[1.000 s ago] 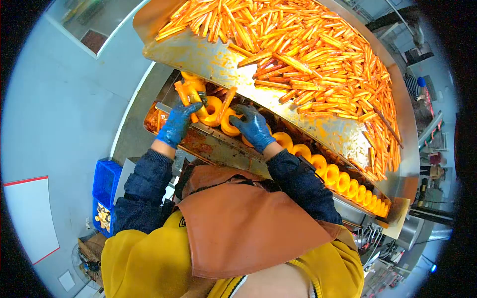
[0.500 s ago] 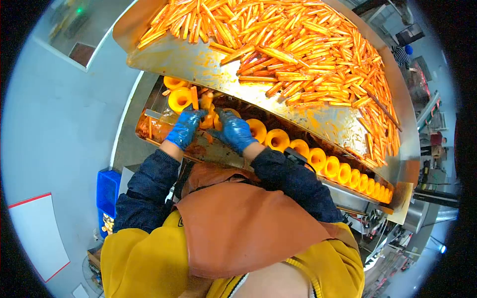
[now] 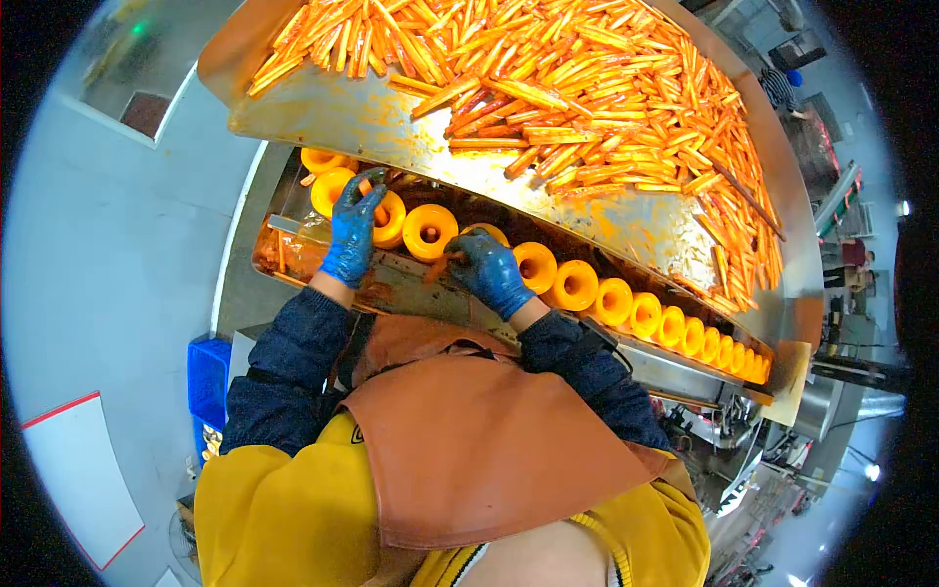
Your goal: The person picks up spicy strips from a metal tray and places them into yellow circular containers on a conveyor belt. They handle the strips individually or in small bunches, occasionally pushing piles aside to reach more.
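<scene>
Blue gloves cover both my hands. My left hand [image 3: 349,235] pinches a short orange food stick [image 3: 372,201] above one of the yellow funnel cups [image 3: 389,227]. A stick's end shows inside the neighbouring yellow cup [image 3: 430,232], between my two hands. My right hand [image 3: 486,267] has its fingers closed on a reddish-orange food stick [image 3: 442,266] that juts out to the left, just in front of the cup row. Partly behind this hand is another yellow cup [image 3: 489,233].
A wide metal tray [image 3: 411,122] heaped with oily orange sticks [image 3: 626,108] stands beyond the cups. More yellow cups [image 3: 613,301] run off to the right. Reddish scraps [image 3: 284,252] lie at the trough's left end. A blue crate [image 3: 208,382] is at lower left.
My hands were close together over the cups with orange pieces between them. Now they have parted, the left staying over the cups, the right drawn to the right, and a cup shows between them.
</scene>
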Available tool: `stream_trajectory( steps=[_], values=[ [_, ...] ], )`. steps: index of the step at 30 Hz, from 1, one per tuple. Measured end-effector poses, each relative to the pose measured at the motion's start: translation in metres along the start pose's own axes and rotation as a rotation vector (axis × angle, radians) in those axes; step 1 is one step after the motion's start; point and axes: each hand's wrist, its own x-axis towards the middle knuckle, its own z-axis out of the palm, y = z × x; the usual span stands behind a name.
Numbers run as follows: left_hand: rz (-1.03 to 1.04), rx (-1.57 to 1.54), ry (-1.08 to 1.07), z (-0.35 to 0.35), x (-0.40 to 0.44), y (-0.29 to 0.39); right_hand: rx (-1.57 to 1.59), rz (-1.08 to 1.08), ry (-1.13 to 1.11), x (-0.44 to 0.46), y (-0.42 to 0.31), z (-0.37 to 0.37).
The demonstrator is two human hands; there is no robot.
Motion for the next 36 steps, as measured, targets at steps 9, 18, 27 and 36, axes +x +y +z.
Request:
stream_trajectory(
  steps=[9, 18, 27, 36],
  values=[
    [0.154, 0.299, -0.027, -0.01, 0.016, 0.008, 0.219, 0.252, 0.19, -0.007, 0.007, -0.092],
    [0.531, 0.846, -0.339, 0.036, 0.083, 0.016, -0.654, 0.128, 0.168, 0.014, 0.106, -0.162],
    [0.394, 1.006, -0.458, 0.195, 0.076, -0.012, -0.52, 0.266, -0.197, 0.021, 0.129, -0.178],
    [0.264, 0.423, -0.425, 0.089, 0.1, 0.002, -0.592, 0.145, -0.052, -0.027, 0.146, -0.183]
  ],
)
